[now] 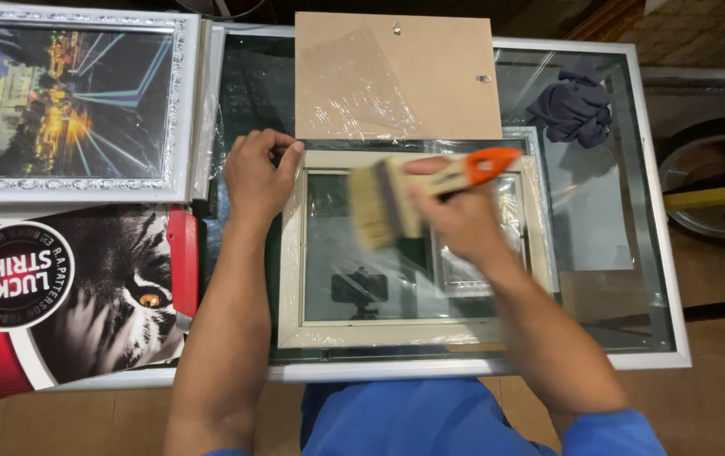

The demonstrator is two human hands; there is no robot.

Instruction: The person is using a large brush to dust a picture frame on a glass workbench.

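Observation:
A cream picture frame (pixel 291 253) with a glass pane lies face down on the glass table (pixel 658 279). My left hand (pixel 258 175) rests on the frame's top left corner and holds it still. My right hand (pixel 462 219) is shut on a paintbrush (pixel 396 198) with an orange-tipped wooden handle. The wide pale bristles are over the glass pane, blurred by motion. A brown backing board (pixel 396 76) with small hangers lies just beyond the frame, partly under clear plastic wrap.
A silver-framed night city picture (pixel 67 101) lies at the far left. Below it sits a red and black poster with a tiger's eye (pixel 117 287). A dark crumpled cloth (pixel 573 105) lies at the far right. A wheel (pixel 717 194) stands beyond the table's right edge.

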